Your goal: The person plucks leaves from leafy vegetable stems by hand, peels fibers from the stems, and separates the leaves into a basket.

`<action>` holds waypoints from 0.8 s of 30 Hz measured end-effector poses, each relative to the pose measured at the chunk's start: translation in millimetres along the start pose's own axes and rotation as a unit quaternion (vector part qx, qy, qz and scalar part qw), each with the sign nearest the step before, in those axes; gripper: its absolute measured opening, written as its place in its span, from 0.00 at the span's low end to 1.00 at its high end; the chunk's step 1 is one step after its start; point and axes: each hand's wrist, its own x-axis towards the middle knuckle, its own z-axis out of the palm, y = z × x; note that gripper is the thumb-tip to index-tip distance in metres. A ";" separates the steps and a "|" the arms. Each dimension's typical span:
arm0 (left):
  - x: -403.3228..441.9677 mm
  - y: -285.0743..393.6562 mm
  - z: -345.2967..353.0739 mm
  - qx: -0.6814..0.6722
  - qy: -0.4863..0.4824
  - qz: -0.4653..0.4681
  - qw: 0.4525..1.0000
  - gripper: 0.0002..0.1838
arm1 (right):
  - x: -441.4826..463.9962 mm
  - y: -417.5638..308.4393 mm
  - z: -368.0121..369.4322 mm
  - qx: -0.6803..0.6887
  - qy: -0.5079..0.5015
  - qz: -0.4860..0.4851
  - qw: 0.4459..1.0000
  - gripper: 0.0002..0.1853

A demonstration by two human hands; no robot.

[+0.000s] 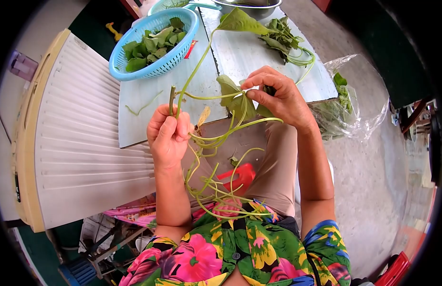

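Observation:
My left hand (167, 131) is closed round a bunch of leafy vine stems (220, 142), thumb pressed against the fingers. The long pale-green stalks hang below it in loose curls over my lap. One stalk from this bunch rises to a large green leaf (242, 22) over the table. My right hand (280, 97) pinches another leaf (229, 90) where its blade meets the stalk, thumb against forefinger. That stalk stretches between both hands. A withered yellow leaf (203, 116) hangs beside my left hand.
A blue plastic basket (117, 62) with picked leaves stands on the pale table (154, 100). Leafy stems (284, 38) lie at its right side, near a metal bowl (259, 10). A clear plastic bag (369, 107) of greens is at right. A white ribbed panel (87, 128) stands at left.

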 end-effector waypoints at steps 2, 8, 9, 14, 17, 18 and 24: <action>-0.1 -0.3 0.3 -0.003 0.000 0.000 1.000 0.10 | 0.3 0.8 1.5 -0.006 -0.001 0.014 1.000 0.04; 0.8 1.3 -2.3 0.021 -0.001 0.010 1.000 0.10 | 0.9 6.2 3.3 0.041 -0.016 0.048 0.998 0.02; 0.3 1.6 -3.6 0.032 0.005 0.009 0.999 0.10 | 0.8 6.4 2.7 0.058 0.003 0.033 0.998 0.02; -0.1 1.7 -4.1 0.062 0.036 0.000 0.997 0.09 | 2.5 1.0 -5.0 0.030 0.061 0.000 0.998 0.03; -0.4 1.1 -6.4 0.074 0.048 -0.004 0.996 0.09 | 2.8 -4.3 -7.8 0.057 0.066 0.034 0.996 0.03; -0.5 0.2 -8.0 0.065 0.049 -0.007 0.997 0.09 | 3.7 -1.6 -7.1 0.027 0.089 -0.001 0.996 0.03; -1.9 -3.2 -5.8 0.067 0.060 -0.008 0.996 0.09 | -1.0 5.4 -2.5 -0.013 0.129 -0.001 0.992 0.03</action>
